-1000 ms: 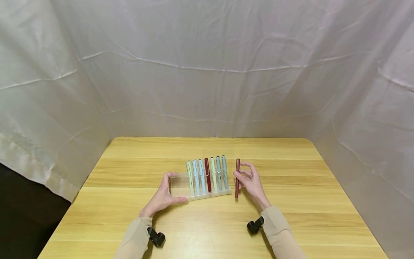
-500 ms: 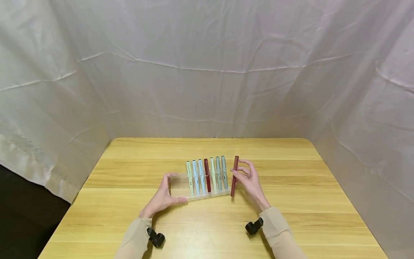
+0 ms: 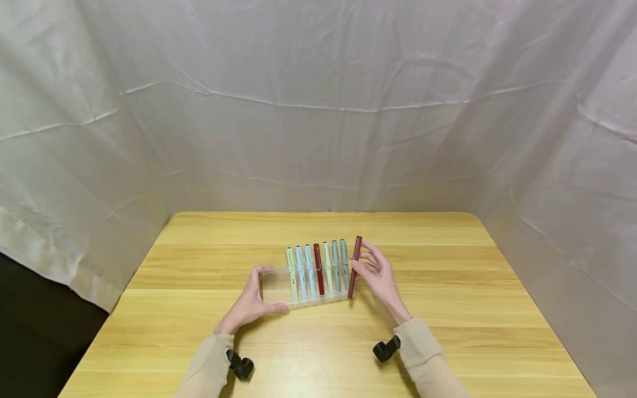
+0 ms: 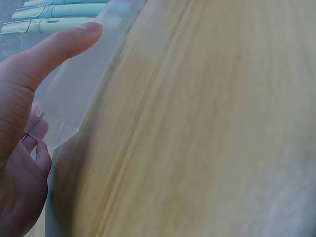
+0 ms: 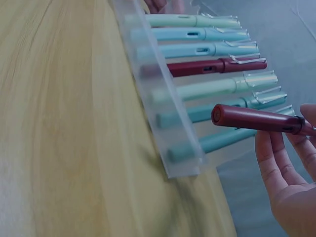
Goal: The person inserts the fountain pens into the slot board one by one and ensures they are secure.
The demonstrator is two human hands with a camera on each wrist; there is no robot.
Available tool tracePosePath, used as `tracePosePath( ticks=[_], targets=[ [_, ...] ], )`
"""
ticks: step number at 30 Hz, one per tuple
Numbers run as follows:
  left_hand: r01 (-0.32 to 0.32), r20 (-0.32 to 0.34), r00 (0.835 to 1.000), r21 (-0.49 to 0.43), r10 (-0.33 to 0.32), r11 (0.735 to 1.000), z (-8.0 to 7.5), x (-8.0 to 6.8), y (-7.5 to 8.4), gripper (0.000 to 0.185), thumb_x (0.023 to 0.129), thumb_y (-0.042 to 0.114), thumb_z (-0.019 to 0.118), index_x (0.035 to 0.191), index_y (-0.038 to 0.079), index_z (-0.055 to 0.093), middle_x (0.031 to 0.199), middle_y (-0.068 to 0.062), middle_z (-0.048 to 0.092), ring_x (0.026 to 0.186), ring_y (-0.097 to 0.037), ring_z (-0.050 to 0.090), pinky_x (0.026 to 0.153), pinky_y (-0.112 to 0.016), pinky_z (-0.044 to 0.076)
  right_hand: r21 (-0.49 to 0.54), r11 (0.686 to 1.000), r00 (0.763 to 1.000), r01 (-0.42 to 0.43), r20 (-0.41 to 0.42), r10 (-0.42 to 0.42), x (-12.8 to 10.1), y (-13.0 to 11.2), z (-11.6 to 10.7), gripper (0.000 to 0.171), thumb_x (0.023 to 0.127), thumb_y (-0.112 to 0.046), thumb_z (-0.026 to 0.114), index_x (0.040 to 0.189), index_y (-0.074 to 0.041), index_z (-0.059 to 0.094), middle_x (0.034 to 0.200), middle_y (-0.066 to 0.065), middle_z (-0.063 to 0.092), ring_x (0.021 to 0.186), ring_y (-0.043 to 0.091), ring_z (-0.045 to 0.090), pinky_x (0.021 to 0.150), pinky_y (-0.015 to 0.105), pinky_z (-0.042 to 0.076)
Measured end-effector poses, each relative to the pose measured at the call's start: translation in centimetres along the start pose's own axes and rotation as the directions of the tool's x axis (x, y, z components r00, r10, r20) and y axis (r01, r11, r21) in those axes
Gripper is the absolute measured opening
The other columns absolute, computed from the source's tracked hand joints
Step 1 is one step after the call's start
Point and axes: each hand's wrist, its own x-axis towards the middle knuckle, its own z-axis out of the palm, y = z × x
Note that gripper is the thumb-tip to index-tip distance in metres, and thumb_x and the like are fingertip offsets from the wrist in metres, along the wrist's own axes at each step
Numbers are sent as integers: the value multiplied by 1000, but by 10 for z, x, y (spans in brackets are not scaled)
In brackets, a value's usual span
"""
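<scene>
A clear pen stand holds a row of capped pens, seen in the head view. My left hand grips its left end, the thumb lying along the front edge. In the row are pale green, light blue and grey-green pens and one dark red pen. My right hand pinches another dark red pen near its clip end. That pen is tilted at the stand's right end, beside the last grey-green pen. In the right wrist view its lower end overlaps the row; contact with the stand cannot be told.
The stand is on a wooden table. Pale fabric curtains hang behind and at both sides. A black wrist camera sits on the left sleeve, another camera on the right.
My right hand has moved left with the dark red pen, from beside the stand to its right end. The pen's top leans further right. My left hand and the stand are nearly still.
</scene>
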Motion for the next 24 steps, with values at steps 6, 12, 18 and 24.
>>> tracePosePath(
  ticks=[6,12,18,24],
  targets=[
    [-12,-5,1000,8,12,1000,0,0,1,109,62,30,96,144,5,29,150,-22,35,142,-40,36,123,-66,23,-21,1000,1000,18,7,-17,-1,-6,5,61,93,-1,67,149,-5,42,122,31,62,89,5,67,86,21,59],
    [-2,7,1000,-4,2,1000,-1,-1,1,108,62,28,95,144,7,29,151,-21,35,144,-40,35,124,-65,22,-20,1000,1000,12,15,-12,-2,-11,11,61,92,0,67,148,-7,43,127,28,60,86,5,67,84,24,61],
    [-13,18,1000,-11,13,1000,-3,-1,0,107,63,27,95,144,7,29,151,-21,37,144,-41,36,123,-66,22,-17,1000,999,15,31,-15,-3,-17,18,61,91,-1,69,146,-9,44,125,26,60,86,9,67,84,29,62],
    [-19,20,1000,-4,19,1000,-4,-1,0,107,63,26,95,144,7,29,150,-21,37,144,-40,36,124,-65,22,-29,999,998,31,55,-29,-3,-20,27,60,90,-3,71,144,-10,46,122,25,60,87,19,70,82,49,64]
  ],
)
